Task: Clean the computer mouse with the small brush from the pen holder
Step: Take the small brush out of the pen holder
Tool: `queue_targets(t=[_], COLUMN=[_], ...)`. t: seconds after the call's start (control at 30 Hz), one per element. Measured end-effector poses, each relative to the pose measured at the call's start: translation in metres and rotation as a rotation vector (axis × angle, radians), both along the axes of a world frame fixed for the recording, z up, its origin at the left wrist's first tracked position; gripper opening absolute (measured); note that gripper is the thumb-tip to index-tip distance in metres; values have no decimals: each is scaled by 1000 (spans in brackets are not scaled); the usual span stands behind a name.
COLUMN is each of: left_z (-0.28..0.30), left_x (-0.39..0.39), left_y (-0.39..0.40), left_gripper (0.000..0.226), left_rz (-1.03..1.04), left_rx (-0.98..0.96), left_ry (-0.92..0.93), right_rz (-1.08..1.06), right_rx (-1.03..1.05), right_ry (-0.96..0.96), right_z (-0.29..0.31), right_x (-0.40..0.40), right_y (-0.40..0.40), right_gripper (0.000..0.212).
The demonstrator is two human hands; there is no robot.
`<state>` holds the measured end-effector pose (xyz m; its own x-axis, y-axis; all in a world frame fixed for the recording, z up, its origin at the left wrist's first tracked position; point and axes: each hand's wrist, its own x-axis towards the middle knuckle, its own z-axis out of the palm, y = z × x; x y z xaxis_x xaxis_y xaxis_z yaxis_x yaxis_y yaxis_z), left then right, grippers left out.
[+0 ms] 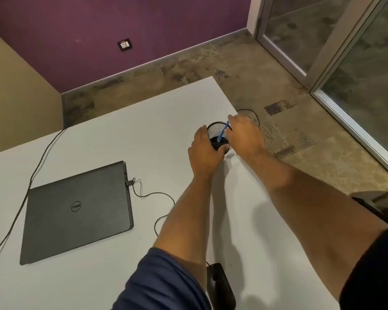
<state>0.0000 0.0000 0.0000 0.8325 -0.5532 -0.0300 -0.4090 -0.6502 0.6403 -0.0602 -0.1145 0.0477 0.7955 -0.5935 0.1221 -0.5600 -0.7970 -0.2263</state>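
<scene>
A black mesh pen holder [214, 133] stands near the far right edge of the white table [143, 130]. My left hand [204, 151] wraps around its left side and base. My right hand [244, 133] reaches over its right rim, fingers pinched on the upper end of a small blue brush [223, 132] that leans inside the holder. The black computer mouse [221, 287] lies at the near edge of the table, partly hidden under my left arm, its cable running towards the laptop.
A shut dark grey laptop [76, 211] lies at the left with cables plugged into its side. A thin black cable [249, 111] loops off the table's right edge. Beyond are carpet floor, a purple wall and glass doors at right.
</scene>
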Motion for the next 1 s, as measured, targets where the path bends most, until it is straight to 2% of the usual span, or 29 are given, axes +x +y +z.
queue_targets(t=[0.23,0.43,0.63,1.0], left_z=[-9,-12,-13,-8], left_x=[2,6,6,1], left_y=[-13,-20,-23,-16], left_gripper=[93,90,88,92], left_rz=[-16,-14,-7,-21], left_rx=[15,60,128,163], left_ry=[21,9,-38,-63], right_rz=[58,93,125,81], right_rx=[58,60,72,202], right_ry=[99,122,90,-68], right_z=[-10,-16,-18,-18], right_x=[11,6,6,2], right_y=[-12,-20,-21,-17], right_gripper=[47,40,17,25])
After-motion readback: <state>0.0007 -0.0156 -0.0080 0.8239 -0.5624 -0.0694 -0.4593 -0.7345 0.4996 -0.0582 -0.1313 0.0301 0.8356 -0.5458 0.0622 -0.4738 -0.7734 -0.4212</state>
